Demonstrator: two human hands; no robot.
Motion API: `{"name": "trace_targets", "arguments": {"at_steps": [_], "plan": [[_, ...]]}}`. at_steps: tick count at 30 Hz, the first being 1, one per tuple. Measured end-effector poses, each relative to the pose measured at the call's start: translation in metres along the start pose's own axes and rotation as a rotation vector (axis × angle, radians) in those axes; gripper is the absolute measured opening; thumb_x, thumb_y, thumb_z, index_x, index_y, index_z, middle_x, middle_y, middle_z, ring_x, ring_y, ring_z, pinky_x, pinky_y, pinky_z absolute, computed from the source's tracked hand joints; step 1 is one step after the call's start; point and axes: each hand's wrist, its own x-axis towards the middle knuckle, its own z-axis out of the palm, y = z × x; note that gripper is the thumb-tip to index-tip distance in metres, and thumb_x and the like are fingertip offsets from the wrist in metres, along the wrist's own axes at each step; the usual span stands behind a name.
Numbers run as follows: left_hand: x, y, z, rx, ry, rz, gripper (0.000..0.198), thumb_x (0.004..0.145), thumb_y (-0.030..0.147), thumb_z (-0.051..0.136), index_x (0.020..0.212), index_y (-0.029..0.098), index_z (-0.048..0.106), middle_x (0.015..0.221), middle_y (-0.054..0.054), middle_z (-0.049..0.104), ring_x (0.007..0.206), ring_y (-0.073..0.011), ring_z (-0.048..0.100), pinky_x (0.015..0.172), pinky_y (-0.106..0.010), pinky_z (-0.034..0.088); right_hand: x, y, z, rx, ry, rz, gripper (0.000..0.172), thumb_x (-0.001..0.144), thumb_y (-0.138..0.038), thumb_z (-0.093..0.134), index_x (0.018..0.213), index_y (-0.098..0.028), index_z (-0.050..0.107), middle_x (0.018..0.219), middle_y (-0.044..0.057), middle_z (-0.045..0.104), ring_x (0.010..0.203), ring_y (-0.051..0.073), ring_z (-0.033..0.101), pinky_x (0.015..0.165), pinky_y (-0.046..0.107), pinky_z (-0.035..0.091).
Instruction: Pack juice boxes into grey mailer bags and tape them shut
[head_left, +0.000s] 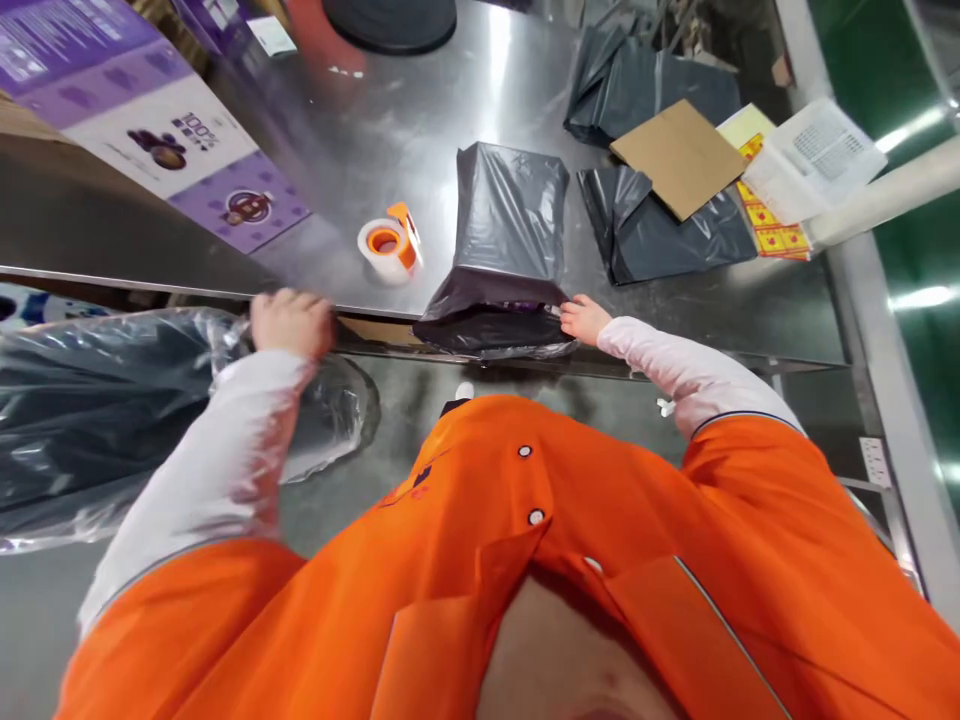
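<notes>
A dark grey plastic bag (514, 215) lies on the metal table (420, 115), bulging with contents; its open mouth hangs at the front edge, and something purple shows inside. My right hand (585, 319) pinches the right corner of that mouth. My left hand (291, 322) is blurred at the table's front edge, left of the bag and apart from it, beside a clear plastic bag of dark material (105, 400); whether it holds anything is unclear. A tape roll with an orange dispenser (388, 248) sits between my left hand and the grey bag.
Purple and white boxes (172, 140) stand at the left. On the right are folded grey bags (675, 235), a brown cardboard piece (679, 158), a white plastic basket (816, 160) and yellow-red packets (776, 228). A round black object (394, 20) is at the back.
</notes>
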Motion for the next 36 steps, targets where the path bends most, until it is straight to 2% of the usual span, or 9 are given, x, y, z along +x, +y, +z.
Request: {"name": "trace_targets", "arguments": {"at_steps": [2, 5, 8, 12, 16, 23, 28, 32, 36], "plan": [[0.048, 0.015, 0.015, 0.21, -0.179, 0.239, 0.047, 0.11, 0.017, 0.037, 0.147, 0.017, 0.067, 0.153, -0.01, 0.067, 0.135, -0.0267, 0.058, 0.123, -0.058, 0.034, 0.0, -0.002, -0.003, -0.099, -0.033, -0.026, 0.028, 0.1, -0.007, 0.058, 0.085, -0.019, 0.079, 0.099, 0.012, 0.08, 0.111, 0.026, 0.062, 0.107, 0.05, 0.045], [0.122, 0.056, 0.052, 0.442, -0.508, 0.58, 0.06, 0.105, 0.012, 0.037, 0.159, 0.027, 0.062, 0.167, -0.007, 0.056, 0.124, -0.0247, 0.067, 0.111, -0.045, 0.045, -0.002, -0.005, -0.008, -0.198, -0.046, -0.037, 0.033, 0.105, -0.008, 0.052, 0.09, -0.019, 0.08, 0.098, 0.01, 0.08, 0.11, 0.025, 0.061, 0.104, 0.047, 0.043], [0.16, 0.075, 0.08, 0.567, -0.622, 0.661, 0.067, 0.103, 0.011, 0.04, 0.163, 0.035, 0.058, 0.161, -0.004, 0.062, 0.109, -0.0231, 0.074, 0.096, -0.038, 0.052, -0.005, -0.011, -0.008, -0.226, -0.034, -0.003, 0.031, 0.104, -0.007, 0.053, 0.092, -0.019, 0.079, 0.1, 0.01, 0.08, 0.116, 0.025, 0.06, 0.103, 0.045, 0.041], [0.16, 0.04, 0.089, 0.604, -0.66, 0.621, 0.066, 0.101, 0.013, 0.046, 0.163, 0.034, 0.059, 0.148, -0.006, 0.072, 0.108, -0.0256, 0.076, 0.091, -0.035, 0.053, -0.01, -0.019, 0.0, -0.211, -0.032, 0.055, 0.029, 0.106, -0.008, 0.053, 0.097, -0.017, 0.079, 0.107, 0.012, 0.081, 0.127, 0.026, 0.059, 0.103, 0.045, 0.041], [0.151, 0.002, 0.082, 0.647, -0.73, 0.565, 0.077, 0.09, 0.005, 0.057, 0.163, 0.031, 0.059, 0.163, -0.007, 0.06, 0.114, -0.032, 0.076, 0.095, -0.039, 0.054, -0.012, -0.022, 0.008, -0.145, -0.013, 0.11, 0.026, 0.104, -0.008, 0.056, 0.098, -0.017, 0.078, 0.11, 0.014, 0.081, 0.13, 0.027, 0.059, 0.104, 0.047, 0.041], [0.142, -0.019, 0.082, 0.526, -0.731, 0.476, 0.038, 0.092, 0.022, 0.072, 0.128, 0.026, 0.082, 0.159, -0.009, 0.063, 0.115, -0.0348, 0.075, 0.104, -0.044, 0.052, -0.026, -0.01, 0.007, -0.09, -0.046, 0.074, 0.023, 0.1, -0.006, 0.057, 0.099, -0.017, 0.077, 0.115, 0.016, 0.081, 0.145, 0.028, 0.055, 0.107, 0.048, 0.042], [0.138, -0.046, 0.08, 0.499, -0.64, 0.346, 0.05, 0.093, 0.023, 0.073, 0.142, 0.023, 0.075, 0.151, -0.01, 0.069, 0.123, -0.036, 0.072, 0.105, -0.042, 0.053, -0.035, 0.009, 0.018, 0.123, -0.035, 0.098, 0.018, 0.088, -0.013, 0.068, 0.103, -0.014, 0.077, 0.123, 0.02, 0.079, 0.148, 0.032, 0.056, 0.112, 0.05, 0.047], [0.14, -0.055, 0.084, 0.286, -0.479, 0.074, 0.046, 0.091, 0.018, 0.07, 0.137, 0.022, 0.078, 0.128, -0.007, 0.079, 0.122, -0.0325, 0.072, 0.104, -0.037, 0.054, -0.027, 0.018, 0.031, 0.433, 0.185, 0.33, 0.019, 0.085, -0.017, 0.061, 0.097, -0.016, 0.076, 0.129, 0.023, 0.076, 0.132, 0.033, 0.065, 0.112, 0.054, 0.054], [0.158, -0.056, 0.091, 0.106, -0.375, -0.047, 0.031, 0.094, 0.02, 0.064, 0.118, 0.011, 0.082, 0.099, -0.01, 0.079, 0.109, -0.0293, 0.073, 0.1, -0.038, 0.055, -0.007, 0.024, 0.038, 0.692, 0.436, 0.721, 0.017, 0.09, -0.036, 0.06, 0.078, -0.025, 0.066, 0.095, 0.017, 0.076, 0.106, 0.035, 0.068, 0.108, 0.057, 0.057]]}}
